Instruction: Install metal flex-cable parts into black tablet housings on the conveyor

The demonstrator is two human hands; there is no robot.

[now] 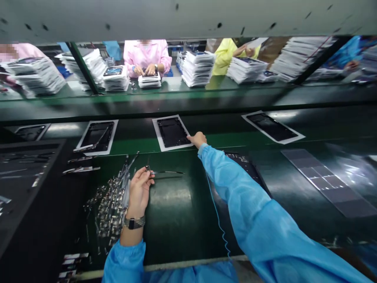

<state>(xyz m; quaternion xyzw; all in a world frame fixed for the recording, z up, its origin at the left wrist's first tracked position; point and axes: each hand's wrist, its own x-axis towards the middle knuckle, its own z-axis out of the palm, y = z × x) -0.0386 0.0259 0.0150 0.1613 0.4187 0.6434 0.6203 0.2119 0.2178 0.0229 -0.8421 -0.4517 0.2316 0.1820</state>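
My left hand [139, 188] is raised over the green bench, its thumb and fingers pinched on a thin dark flex cable [169, 172] with a small connector end. The cable's free end points right. At arm's length, my right hand [198, 139] grips the right edge of a white sheet [162, 138], fingertips partly hidden. On that sheet lies a black tablet housing [173, 132]. Beside my left wrist is a loose pile of small flex cables with metal connectors [110, 208]. A black panel [246, 167] is partly covered by my right sleeve.
Other sheets with black housings [98, 135] [271, 126] lie left and right along the strip. A clear plastic sheet [326, 179] is at right, a dark tray [29, 169] at left. Behind the rail, people work among paper stacks [198, 68]. A coiled blue cord [218, 214] hangs near my right arm.
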